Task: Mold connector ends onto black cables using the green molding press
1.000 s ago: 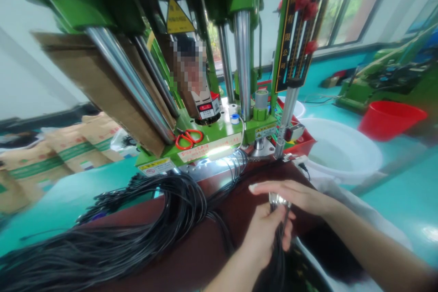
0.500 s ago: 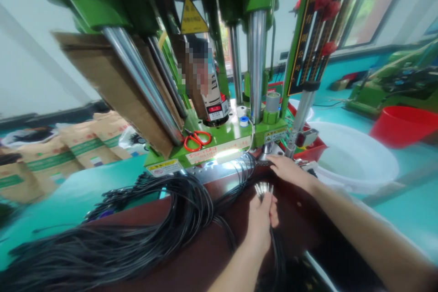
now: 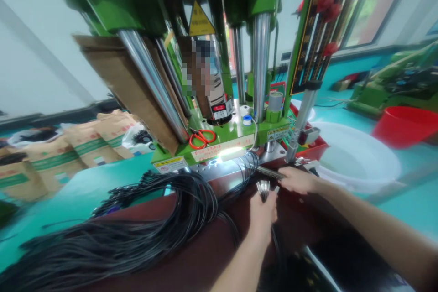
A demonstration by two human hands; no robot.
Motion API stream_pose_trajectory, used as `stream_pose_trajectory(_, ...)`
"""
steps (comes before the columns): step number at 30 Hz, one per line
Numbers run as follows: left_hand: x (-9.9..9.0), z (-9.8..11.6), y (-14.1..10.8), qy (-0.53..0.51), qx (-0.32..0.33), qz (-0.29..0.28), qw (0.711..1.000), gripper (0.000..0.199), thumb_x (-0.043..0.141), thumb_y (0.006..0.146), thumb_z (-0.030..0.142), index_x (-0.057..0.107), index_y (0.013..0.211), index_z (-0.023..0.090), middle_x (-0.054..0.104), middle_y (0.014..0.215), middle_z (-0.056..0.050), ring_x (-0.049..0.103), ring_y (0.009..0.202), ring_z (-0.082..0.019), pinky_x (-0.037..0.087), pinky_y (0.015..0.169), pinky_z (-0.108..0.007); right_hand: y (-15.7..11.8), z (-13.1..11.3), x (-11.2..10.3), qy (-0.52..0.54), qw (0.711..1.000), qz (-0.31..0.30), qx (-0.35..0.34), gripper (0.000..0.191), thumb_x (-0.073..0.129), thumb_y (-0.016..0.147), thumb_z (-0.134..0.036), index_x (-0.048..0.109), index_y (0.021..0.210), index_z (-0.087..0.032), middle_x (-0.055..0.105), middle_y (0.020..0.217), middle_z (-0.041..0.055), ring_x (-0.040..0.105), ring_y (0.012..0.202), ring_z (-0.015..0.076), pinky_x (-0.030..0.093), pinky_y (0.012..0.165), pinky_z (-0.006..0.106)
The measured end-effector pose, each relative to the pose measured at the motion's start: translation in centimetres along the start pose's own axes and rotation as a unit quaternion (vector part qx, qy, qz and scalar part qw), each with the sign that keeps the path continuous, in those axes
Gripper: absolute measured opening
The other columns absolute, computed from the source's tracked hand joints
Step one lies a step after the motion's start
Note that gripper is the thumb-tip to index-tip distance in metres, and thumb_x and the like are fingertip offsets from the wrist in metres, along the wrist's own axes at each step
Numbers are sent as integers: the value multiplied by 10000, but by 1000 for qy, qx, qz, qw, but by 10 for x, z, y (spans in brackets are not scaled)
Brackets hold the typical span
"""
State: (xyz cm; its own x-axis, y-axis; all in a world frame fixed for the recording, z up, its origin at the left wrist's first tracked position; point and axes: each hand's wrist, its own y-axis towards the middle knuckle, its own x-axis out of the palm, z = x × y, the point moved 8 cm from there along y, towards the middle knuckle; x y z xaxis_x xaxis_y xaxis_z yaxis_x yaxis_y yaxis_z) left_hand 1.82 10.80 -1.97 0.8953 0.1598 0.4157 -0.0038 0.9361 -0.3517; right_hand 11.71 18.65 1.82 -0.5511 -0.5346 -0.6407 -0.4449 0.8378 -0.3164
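My left hand (image 3: 263,213) is closed around a bundle of black cables (image 3: 278,242). Their silver metal ends (image 3: 263,187) fan out above the fist, and the cables hang down below it. My right hand (image 3: 297,179) grips the right end of a narrow metal bar (image 3: 268,172) just in front of the green press. The bar lies at a slant. More black cables (image 3: 246,169) loop over near the bar's left end. A large heap of black cables (image 3: 143,242) spreads over the dark red tabletop (image 3: 236,237) to the left.
The green press (image 3: 222,141) stands ahead with steel columns. Red-handled scissors (image 3: 202,138) and a blue-and-white tape roll (image 3: 247,120) lie on its base. Cardboard (image 3: 130,91) leans at left. A white tub (image 3: 359,155) and a red bucket (image 3: 404,125) stand right.
My right hand has moved slightly right and towards me, and the bar in it now slants more. My left hand keeps its hold on the cables. The view has shifted a little.
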Motion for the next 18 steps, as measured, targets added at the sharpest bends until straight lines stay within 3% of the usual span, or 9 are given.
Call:
stream_pose_trajectory(3, -1, -2, -2, 35, 10, 13, 999, 424, 694, 552, 500, 460, 649, 160, 312, 408, 104, 234, 334, -12, 150, 350, -174, -36, 21, 22, 121, 992, 2, 33, 41, 395, 730, -199, 435, 725, -195, 364, 383, -95, 295, 246, 66, 188, 262, 175)
stream_pose_trajectory(6, 1, -5, -1, 87, 36, -2, 996, 384, 700, 558, 462, 481, 625, 154, 338, 421, 86, 267, 363, -25, 182, 370, -182, -62, 34, 37, 354, 932, 61, 46, 176, 445, 804, -355, 446, 743, -190, 365, 405, -102, 231, 236, 37, 133, 252, 158)
stream_pose_trajectory(8, 7, -9, -1, 126, 57, -29, 990, 349, 683, 587, 437, 485, 608, 151, 363, 434, 72, 290, 388, -35, 207, 388, -188, -72, 37, 42, 429, 896, 101, 46, 334, 424, 830, -478, 454, 685, -179, 387, 406, -88, 236, 232, 28, 140, 258, 155)
stream_pose_trajectory(11, 14, -12, -2, 180, 89, -63, 978, 297, 627, 657, 404, 476, 600, 154, 387, 451, 58, 310, 412, -49, 230, 410, -194, -78, 30, 41, 427, 894, 132, 36, 428, 354, 864, -501, 472, 634, -159, 386, 360, -68, 274, 234, 31, 143, 283, 154)
stream_pose_trajectory(18, 17, -16, -2, 205, 91, -78, 971, 259, 593, 694, 376, 472, 623, 159, 381, 445, 60, 308, 423, -57, 240, 428, -196, -76, 24, 38, 412, 900, 139, 30, 395, 398, 834, -487, 536, 985, -148, 402, 387, -83, 262, 229, 47, 143, 258, 160)
